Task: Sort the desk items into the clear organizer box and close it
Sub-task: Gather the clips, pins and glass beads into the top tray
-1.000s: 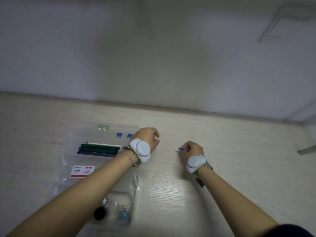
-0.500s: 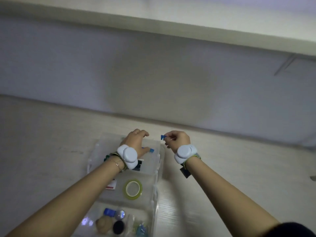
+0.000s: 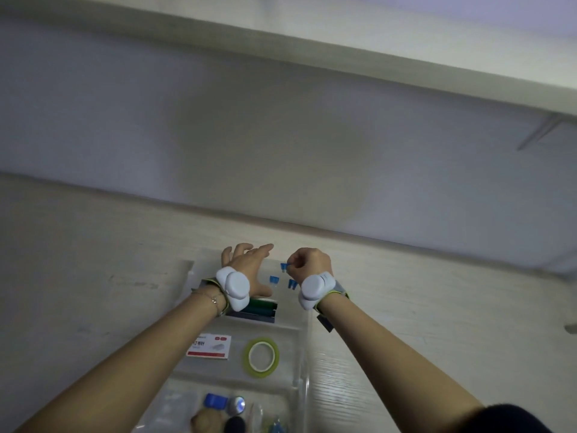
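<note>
Head view: right hand (image 3: 309,264) pinches a blue clip (image 3: 283,266) over the far compartment of the clear organizer box (image 3: 304,345), left hand (image 3: 248,264) hovers fingers spread, tape roll (image 3: 261,357), staples and pens already in, lid not yet closed.

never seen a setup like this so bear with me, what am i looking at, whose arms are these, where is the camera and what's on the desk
There is no machine here: these are a person's two bare arms, seen from a camera worn on their head that looks forward and down. Each wrist carries a white rounded wrist device.

On the pale wooden desk sits a clear plastic organizer box, open. Inside lie dark green and grey pens, a white and red staple packet, a yellow-green tape ring and small blue clips.

The right hand pinches one more small blue clip over the box. The left hand is open, with its fingers spread above the box's far end.
</note>
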Demonstrator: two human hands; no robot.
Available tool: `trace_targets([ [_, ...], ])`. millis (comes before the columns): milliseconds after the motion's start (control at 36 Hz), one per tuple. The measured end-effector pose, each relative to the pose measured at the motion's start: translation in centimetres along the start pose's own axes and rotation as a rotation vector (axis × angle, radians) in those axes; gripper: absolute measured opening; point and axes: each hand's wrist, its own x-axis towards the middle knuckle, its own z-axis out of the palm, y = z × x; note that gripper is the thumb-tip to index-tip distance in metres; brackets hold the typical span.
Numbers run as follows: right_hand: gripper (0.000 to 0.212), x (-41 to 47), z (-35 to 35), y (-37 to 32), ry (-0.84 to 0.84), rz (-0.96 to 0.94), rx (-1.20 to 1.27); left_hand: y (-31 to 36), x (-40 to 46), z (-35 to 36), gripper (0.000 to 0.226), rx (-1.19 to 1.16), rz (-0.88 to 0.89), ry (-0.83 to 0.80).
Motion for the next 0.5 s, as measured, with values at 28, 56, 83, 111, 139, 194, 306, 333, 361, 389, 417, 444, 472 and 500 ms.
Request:
trace_targets([
  [28, 0.020, 0.1, 0.1, -0.1, 0.004, 0.011, -0.015, 0.0, 0.1, 0.0, 0.099, -0.006, 0.006, 0.005],
  [56, 0.020, 0.2, 0.2, -0.1, 0.007, 0.024, -0.030, -0.1, 0.2, 0.0, 0.098, -0.009, 0.011, 0.009],
  [83, 0.019, 0.3, 0.3, -0.1, 0.004, 0.034, -0.044, -0.1, 0.3, 0.0, 0.098, -0.007, 0.012, 0.012],
  [111, 0.019, 0.4, 0.4, 0.0, 0.001, 0.041, -0.062, -0.1, 0.3, 0.0, 0.097, -0.007, 0.015, 0.009],
  [139, 0.019, 0.4, 0.5, 0.0, -0.004, 0.044, -0.078, -0.2, 0.4, 0.0, 0.097, -0.006, 0.014, 0.007],
  [194, 0.019, 0.5, 0.7, 0.0, -0.007, 0.057, -0.102, -0.3, 0.6, 0.0, 0.096, -0.013, 0.022, 0.002],
  [306, 0.020, 0.7, 1.0, 0.1, -0.026, 0.076, -0.137, -0.3, 0.7, 0.0, 0.094, -0.017, 0.030, -0.002],
  [333, 0.021, 0.6, 1.0, 0.0, -0.028, 0.080, -0.149, -0.3, 0.7, 0.0, 0.093, -0.017, 0.030, -0.004],
  [361, 0.021, 0.6, 1.1, 0.0, -0.029, 0.083, -0.158, -0.3, 0.7, 0.0, 0.093, -0.019, 0.030, -0.005],
  [389, 0.021, 0.6, 1.2, 0.0, -0.031, 0.079, -0.171, -0.3, 0.7, 0.0, 0.092, -0.024, 0.030, -0.005],
  [417, 0.021, 0.5, 1.2, 0.0, -0.034, 0.080, -0.186, -0.3, 0.7, -0.1, 0.092, -0.028, 0.032, -0.008],
  [444, 0.021, 0.5, 1.3, 0.0, -0.035, 0.083, -0.203, -0.3, 0.7, -0.1, 0.092, -0.031, 0.035, -0.010],
  [472, 0.020, 0.4, 1.3, 0.0, -0.037, 0.089, -0.217, -0.2, 0.7, -0.1, 0.092, -0.033, 0.038, -0.012],
  [500, 0.020, 0.4, 1.3, 0.0, -0.035, 0.095, -0.230, -0.3, 0.7, -0.2, 0.091, -0.035, 0.041, -0.016],
])
